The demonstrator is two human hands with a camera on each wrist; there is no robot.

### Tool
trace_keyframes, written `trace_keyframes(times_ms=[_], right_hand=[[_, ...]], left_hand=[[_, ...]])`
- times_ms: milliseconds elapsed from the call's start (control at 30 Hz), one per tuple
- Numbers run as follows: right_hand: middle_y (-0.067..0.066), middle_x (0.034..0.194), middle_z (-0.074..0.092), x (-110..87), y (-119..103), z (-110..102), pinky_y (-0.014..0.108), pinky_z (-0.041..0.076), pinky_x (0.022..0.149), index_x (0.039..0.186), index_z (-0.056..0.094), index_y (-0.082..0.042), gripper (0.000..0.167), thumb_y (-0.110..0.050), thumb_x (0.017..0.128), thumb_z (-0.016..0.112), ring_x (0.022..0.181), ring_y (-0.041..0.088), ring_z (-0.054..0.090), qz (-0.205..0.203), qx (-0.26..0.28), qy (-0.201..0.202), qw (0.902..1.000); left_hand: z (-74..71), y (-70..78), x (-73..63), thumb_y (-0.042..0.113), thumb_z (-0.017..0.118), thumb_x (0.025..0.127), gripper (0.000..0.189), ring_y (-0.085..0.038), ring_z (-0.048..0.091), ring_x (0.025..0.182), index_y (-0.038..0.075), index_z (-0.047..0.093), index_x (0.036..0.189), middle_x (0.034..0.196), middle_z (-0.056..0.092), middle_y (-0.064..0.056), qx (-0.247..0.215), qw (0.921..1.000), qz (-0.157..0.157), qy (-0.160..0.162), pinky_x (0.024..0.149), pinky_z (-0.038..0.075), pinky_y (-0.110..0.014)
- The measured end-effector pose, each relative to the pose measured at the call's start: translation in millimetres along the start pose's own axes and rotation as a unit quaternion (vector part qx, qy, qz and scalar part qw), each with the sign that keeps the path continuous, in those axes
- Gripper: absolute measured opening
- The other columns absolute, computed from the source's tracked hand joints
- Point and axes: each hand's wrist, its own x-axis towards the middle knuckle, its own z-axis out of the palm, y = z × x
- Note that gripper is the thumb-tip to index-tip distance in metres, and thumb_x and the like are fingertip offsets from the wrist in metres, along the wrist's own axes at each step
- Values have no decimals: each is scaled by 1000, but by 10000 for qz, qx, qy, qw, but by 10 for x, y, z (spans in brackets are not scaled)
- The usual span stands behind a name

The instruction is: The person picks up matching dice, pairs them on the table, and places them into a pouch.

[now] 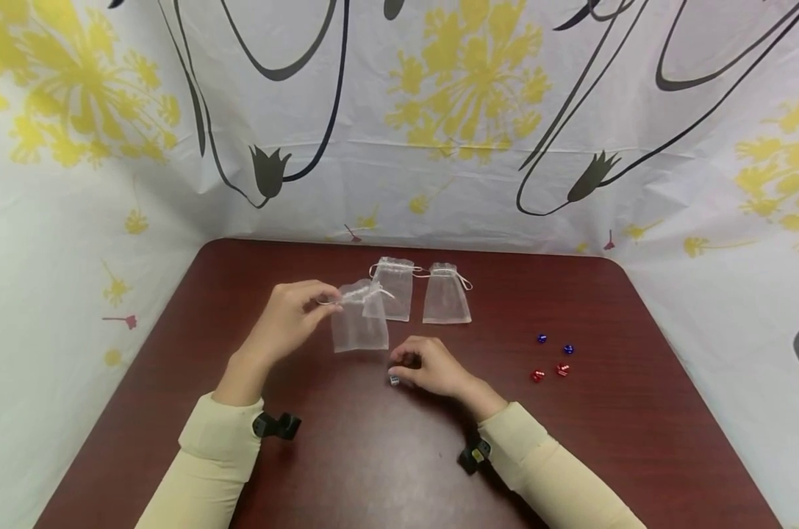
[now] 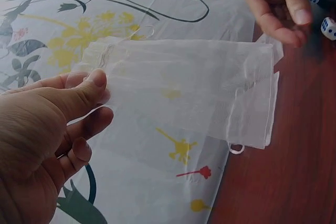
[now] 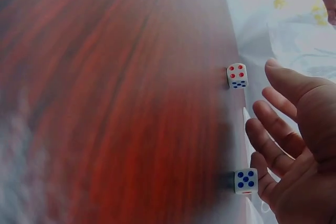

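Keeping your left hand (image 1: pixel 295 312) pinched on the gathered top of the sheer white drawstring bag (image 1: pixel 359 330), which it holds by one side of the mouth, lets the pouch hang flat and steady. Your right hand (image 1: pixel 435 367) holds nothing, its fingers loosely curved and thumb apart, just beside the white cubic die with a blue five (image 3: pixel 245 181) and the white cubic die with a red four (image 3: pixel 237 76) on the dark red wooden table (image 1: pixel 373 463). Best to pinch one die by opposite faces and loosen the bag's neck first. Your right hand hides much of the dice from the head view; whether it touches either, or the mouth is open, you cannot tell.
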Motion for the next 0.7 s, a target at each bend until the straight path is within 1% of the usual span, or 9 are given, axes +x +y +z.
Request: trace_keyframes(times_ms=[200, 300, 400, 567, 700], right_hand=[[-1, 87, 70, -28, 19, 32, 27, 55, 72, 98, 75, -8, 22, -21, 83, 86, 79, 13, 65, -141, -85, -161, 9997], [-1, 88, 70, -31, 11, 35, 27, 55, 73, 99, 75, -8, 25, -21, 81, 87, 81, 12, 64, -160, -176, -219, 9995], [-3, 90, 70, -34, 3, 36, 26, 54, 75, 99, 76, -9, 26, -21, 80, 88, 83, 10, 64, -159, -299, -296, 9990], [-5, 93, 69, -44, -21, 38, 27, 53, 80, 97, 77, -11, 22, -23, 81, 87, 87, 9, 63, -191, -515, -477, 9974], [-5, 92, 68, -56, -28, 32, 27, 53, 83, 91, 77, -12, 17, -22, 81, 87, 89, 10, 64, -221, -618, -521, 9965]], left_hand=[[-49, -78, 13, 1, 84, 80, 15, -14, 65, 70, 7, 76, 91, 86, 74, -2, 152, 9997, 25, 167, 64, 57, -37], [-53, -126, 23, 2, 84, 81, 14, -14, 64, 69, 7, 76, 91, 86, 75, -2, 174, 9997, 12, 155, 63, 56, -36], [-43, -181, 27, 3, 84, 81, 13, -14, 63, 68, 7, 76, 91, 86, 75, -3, 190, 9997, -103, 90, 63, 56, -37], [-17, -273, 10, 4, 83, 82, 11, -15, 61, 67, 7, 76, 90, 85, 74, -3, 310, 9991, -291, -7, 62, 55, -38], [-4, -317, 7, 4, 84, 82, 11, -15, 61, 67, 7, 76, 90, 84, 74, -3, 360, 9990, -278, -34, 62, 54, -35]])
